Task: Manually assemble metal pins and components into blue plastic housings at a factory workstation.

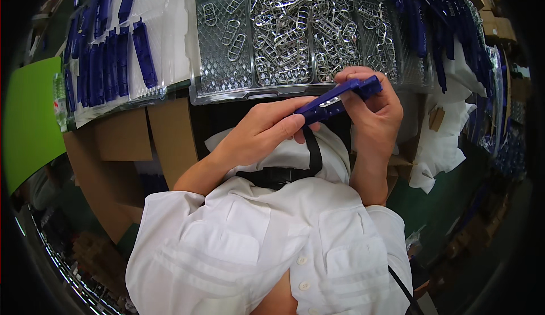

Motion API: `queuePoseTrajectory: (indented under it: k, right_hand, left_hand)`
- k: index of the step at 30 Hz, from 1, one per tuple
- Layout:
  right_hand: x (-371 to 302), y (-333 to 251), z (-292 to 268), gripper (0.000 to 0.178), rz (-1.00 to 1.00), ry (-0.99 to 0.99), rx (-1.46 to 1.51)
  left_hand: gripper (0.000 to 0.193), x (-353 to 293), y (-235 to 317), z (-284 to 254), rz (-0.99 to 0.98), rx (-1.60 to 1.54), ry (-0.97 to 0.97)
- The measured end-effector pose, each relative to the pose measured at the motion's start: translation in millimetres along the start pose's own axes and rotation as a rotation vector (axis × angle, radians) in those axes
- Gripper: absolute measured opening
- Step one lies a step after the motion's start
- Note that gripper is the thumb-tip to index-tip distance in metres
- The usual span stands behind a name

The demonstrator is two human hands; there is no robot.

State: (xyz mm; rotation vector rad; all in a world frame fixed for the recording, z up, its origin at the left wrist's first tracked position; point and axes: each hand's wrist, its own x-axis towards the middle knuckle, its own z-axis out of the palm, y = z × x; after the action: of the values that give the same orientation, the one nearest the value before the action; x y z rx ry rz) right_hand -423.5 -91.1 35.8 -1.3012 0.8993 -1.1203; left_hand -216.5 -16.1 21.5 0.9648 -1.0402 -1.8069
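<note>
Between my two hands, in front of the tray's near edge, I hold a long dark blue plastic part [329, 103], tilted up toward the right. A shiny metal piece shows in its hollow. My left hand [267, 126] is closed round its left end, the thumb lying along it. At the right end, my right hand [372, 100] pinches the part with thumb and fingers. Just beyond lies a clear plastic tray [227, 91] with compartments, heaped with loose metal wire clips [284, 37].
Rows of blue plastic parts [116, 59] lie on white sheeting at the left. More blue parts [448, 17] are piled at the right. A cardboard box [108, 167] stands below the table's left side, near a green panel [31, 122]. White foam sheet [440, 156] hangs at the right.
</note>
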Motion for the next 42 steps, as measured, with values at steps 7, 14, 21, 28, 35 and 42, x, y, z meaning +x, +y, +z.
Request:
queuePoseTrajectory:
  k: [7,14,21,28,35,42]
  right_hand:
    - [4,-1,-25,0.035,-0.200,-0.322,0.053]
    - [6,-5,-21,0.031,-0.256,-0.301,0.032]
    - [7,3,-20,0.032,-0.241,-0.312,0.018]
    - [6,7,-25,0.030,-0.224,-0.313,0.040]
    - [9,13,-26,0.030,-0.182,-0.306,0.128]
    - [14,19,-23,0.032,-0.113,-0.308,0.222]
  left_hand:
    - [0.061,-14,16,8,0.519,0.668,0.194]
    - [0.063,-8,12,15,0.630,0.738,0.327]
    - [0.062,-10,12,16,0.622,0.747,0.368]
    - [0.060,-9,12,20,0.612,0.747,0.352]
    - [0.061,-6,11,23,0.581,0.735,0.353]
    - [0.067,-5,10,15,0.634,0.956,0.240]
